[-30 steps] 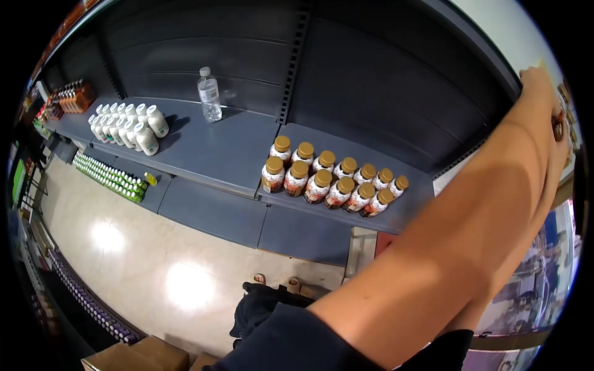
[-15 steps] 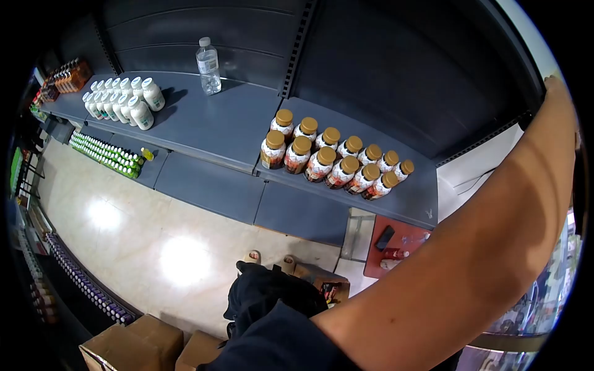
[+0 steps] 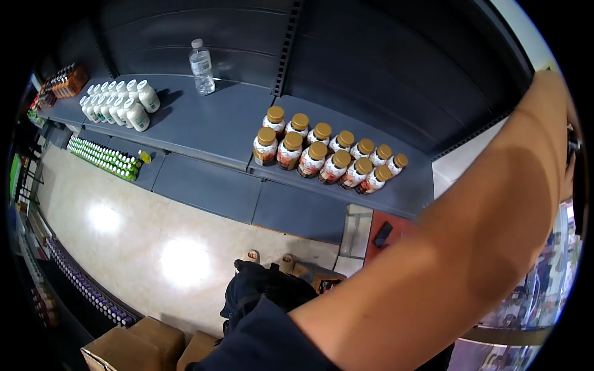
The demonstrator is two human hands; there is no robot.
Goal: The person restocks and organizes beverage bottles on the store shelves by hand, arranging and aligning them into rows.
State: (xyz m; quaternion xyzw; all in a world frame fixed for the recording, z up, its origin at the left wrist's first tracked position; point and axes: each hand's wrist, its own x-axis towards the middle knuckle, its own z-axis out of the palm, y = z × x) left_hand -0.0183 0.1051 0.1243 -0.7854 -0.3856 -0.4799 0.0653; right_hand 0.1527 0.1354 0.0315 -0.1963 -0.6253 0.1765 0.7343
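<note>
My bare right arm (image 3: 445, 241) reaches from a dark sleeve (image 3: 266, 337) at the bottom up to the right edge, very close to the camera. Only a sliver of my right hand (image 3: 567, 176) shows at that edge, so its grip is unclear. My left hand is out of view. Left of the arm, two rows of gold-capped bottles (image 3: 317, 159) with dark contents and white-and-red wrappers stand on a grey shelf (image 3: 216, 123). Farther left are a clear water bottle (image 3: 202, 68) and a group of white bottles (image 3: 117, 104).
Green bottles with white caps (image 3: 102, 156) line the low shelf at left. Cardboard boxes (image 3: 117, 349) stand at the bottom, near purple-capped bottles (image 3: 86, 284). Behind my arm is a red surface with a black object (image 3: 383, 234). A glass display (image 3: 538, 303) stands at right.
The shelf and its bottles have shifted slightly left in view. My arm has shifted left too and now covers more of the red surface. No bottle has moved on the shelf.
</note>
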